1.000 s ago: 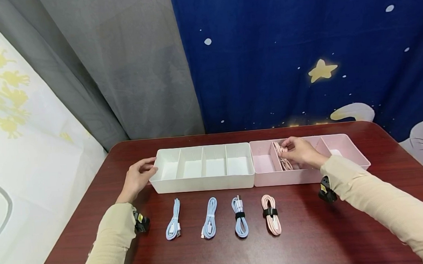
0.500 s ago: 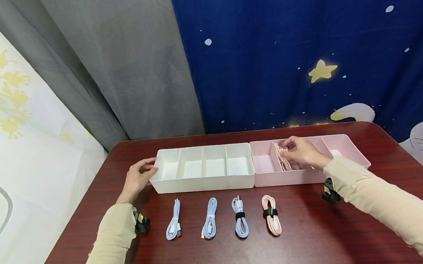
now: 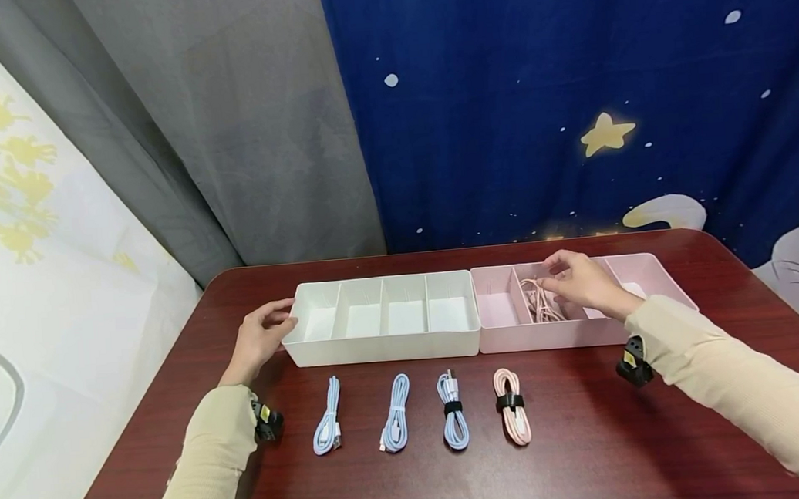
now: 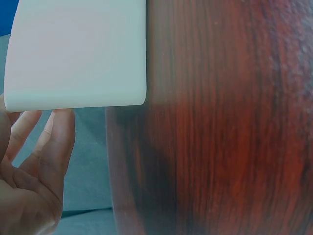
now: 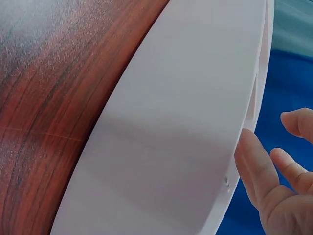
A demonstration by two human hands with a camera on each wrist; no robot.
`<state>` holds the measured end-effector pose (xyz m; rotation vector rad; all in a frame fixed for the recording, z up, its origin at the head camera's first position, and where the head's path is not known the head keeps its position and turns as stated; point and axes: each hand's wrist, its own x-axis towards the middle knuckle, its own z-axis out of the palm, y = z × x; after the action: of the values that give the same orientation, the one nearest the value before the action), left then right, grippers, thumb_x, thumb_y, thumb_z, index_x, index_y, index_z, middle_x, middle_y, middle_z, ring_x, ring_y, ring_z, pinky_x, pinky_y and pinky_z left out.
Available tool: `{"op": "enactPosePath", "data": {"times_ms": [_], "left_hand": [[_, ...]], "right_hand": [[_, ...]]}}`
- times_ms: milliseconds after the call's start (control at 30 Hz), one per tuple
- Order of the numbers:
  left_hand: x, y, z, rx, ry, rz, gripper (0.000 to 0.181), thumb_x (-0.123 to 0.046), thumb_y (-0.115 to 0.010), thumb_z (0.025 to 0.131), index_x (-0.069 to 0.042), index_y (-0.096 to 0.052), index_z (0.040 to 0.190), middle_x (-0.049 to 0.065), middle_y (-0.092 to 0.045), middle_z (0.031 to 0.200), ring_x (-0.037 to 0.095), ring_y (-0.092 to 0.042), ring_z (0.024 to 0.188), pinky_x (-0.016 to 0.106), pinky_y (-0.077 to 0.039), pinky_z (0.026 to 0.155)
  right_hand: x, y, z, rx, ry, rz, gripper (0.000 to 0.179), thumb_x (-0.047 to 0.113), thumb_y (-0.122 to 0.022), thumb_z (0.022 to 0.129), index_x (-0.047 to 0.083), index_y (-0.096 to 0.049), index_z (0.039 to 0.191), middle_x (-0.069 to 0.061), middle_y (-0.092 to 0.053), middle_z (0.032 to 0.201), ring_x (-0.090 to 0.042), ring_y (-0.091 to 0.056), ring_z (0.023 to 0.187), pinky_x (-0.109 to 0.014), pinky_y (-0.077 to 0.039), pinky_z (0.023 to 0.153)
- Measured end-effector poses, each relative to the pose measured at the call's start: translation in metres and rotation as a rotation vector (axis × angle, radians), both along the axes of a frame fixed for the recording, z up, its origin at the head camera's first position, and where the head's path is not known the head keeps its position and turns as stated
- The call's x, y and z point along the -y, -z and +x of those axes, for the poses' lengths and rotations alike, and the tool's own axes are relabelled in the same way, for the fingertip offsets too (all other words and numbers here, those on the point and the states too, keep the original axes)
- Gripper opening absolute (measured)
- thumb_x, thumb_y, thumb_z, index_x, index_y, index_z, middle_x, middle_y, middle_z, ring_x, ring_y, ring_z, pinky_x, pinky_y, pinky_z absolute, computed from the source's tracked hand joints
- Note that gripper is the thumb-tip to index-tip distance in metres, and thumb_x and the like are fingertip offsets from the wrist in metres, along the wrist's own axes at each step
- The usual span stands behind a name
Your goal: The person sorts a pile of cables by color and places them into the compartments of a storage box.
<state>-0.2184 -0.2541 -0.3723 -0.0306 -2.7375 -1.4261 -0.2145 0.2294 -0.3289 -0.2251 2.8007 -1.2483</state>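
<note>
My left hand (image 3: 259,338) is at the left end of a white divided box (image 3: 382,348), fingertips touching its end wall. In the left wrist view the fingers (image 4: 62,132) meet the lower side of that white box (image 4: 78,54). My right hand (image 3: 583,284) hovers over a pink divided box (image 3: 552,336), its thumb and fingers spread apart and holding nothing. Just below those fingertips, a loosely coiled pink cable (image 3: 541,305) lies in the second compartment from the left. In the right wrist view the thumb (image 5: 257,159) is at the rim of the pink box (image 5: 166,117).
In front of the boxes lie a blue cable (image 3: 327,415), another blue cable (image 3: 395,414), a blue cable with a black strap (image 3: 454,412) and a pink cable with a black strap (image 3: 513,408). Curtains (image 3: 568,75) hang behind the brown table (image 3: 593,437).
My right hand has let go of the pink cable and lifted slightly up and to the right. The cable has settled into the compartment. My left hand has not moved.
</note>
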Motion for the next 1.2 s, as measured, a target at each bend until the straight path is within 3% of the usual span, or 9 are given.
{"op": "enactPosePath", "data": {"times_ms": [200, 400, 600, 800, 1067, 1200], "left_hand": [[-0.001, 0.001, 0.0, -0.001, -0.001, 0.002, 0.039, -0.02, -0.055, 0.088, -0.01, -0.05, 0.126, 0.017, -0.054, 0.105, 0.026, -0.054, 0.085, 0.035, -0.051, 0.063], [-0.001, 0.002, 0.0, 0.002, -0.003, 0.005, 0.039, -0.02, -0.055, 0.088, -0.01, -0.05, 0.126, 0.017, -0.054, 0.105, 0.025, -0.055, 0.085, 0.036, -0.051, 0.063], [0.0, 0.001, 0.001, 0.004, -0.007, 0.005, 0.04, -0.021, -0.055, 0.088, -0.01, -0.049, 0.126, 0.017, -0.054, 0.106, 0.025, -0.054, 0.085, 0.036, -0.051, 0.064], [0.001, 0.002, 0.0, 0.004, -0.015, 0.005, 0.04, -0.022, -0.055, 0.088, -0.01, -0.049, 0.126, 0.017, -0.054, 0.106, 0.026, -0.054, 0.086, 0.036, -0.051, 0.064], [0.001, 0.001, 0.0, 0.003, -0.005, 0.003, 0.041, -0.023, -0.055, 0.088, -0.011, -0.049, 0.127, 0.017, -0.053, 0.106, 0.026, -0.054, 0.086, 0.035, -0.051, 0.064], [0.001, 0.002, -0.001, 0.005, -0.005, 0.008, 0.041, -0.023, -0.055, 0.088, -0.011, -0.049, 0.127, 0.016, -0.053, 0.106, 0.026, -0.054, 0.086, 0.035, -0.051, 0.065]], "right_hand": [[-0.001, 0.0, 0.005, -0.011, -0.005, 0.015, 0.04, 0.015, -0.058, 0.084, -0.007, -0.046, 0.115, -0.029, -0.049, 0.11, -0.03, -0.062, 0.075, -0.034, -0.051, 0.063], [0.002, 0.0, 0.012, -0.099, -0.026, 0.047, 0.034, 0.016, -0.059, 0.084, -0.005, -0.051, 0.109, -0.027, -0.055, 0.104, -0.027, -0.062, 0.078, -0.03, -0.049, 0.062], [0.01, -0.002, 0.021, -0.074, -0.063, -0.07, 0.033, 0.011, -0.058, 0.084, -0.007, -0.05, 0.111, -0.026, -0.056, 0.101, -0.03, -0.062, 0.077, -0.032, -0.051, 0.057], [0.014, -0.005, 0.029, -0.121, -0.095, -0.117, 0.033, 0.009, -0.059, 0.084, -0.009, -0.05, 0.11, -0.026, -0.056, 0.101, -0.031, -0.061, 0.084, -0.028, -0.051, 0.06], [0.019, -0.013, 0.051, -0.149, -0.127, -0.209, 0.029, 0.002, -0.058, 0.083, -0.011, -0.051, 0.107, -0.028, -0.055, 0.105, -0.017, -0.062, 0.082, -0.024, -0.051, 0.064], [0.023, -0.012, 0.064, -0.186, -0.171, -0.244, 0.026, -0.001, -0.059, 0.081, -0.01, -0.053, 0.105, -0.026, -0.055, 0.105, -0.017, -0.062, 0.081, -0.024, -0.05, 0.064]]}}
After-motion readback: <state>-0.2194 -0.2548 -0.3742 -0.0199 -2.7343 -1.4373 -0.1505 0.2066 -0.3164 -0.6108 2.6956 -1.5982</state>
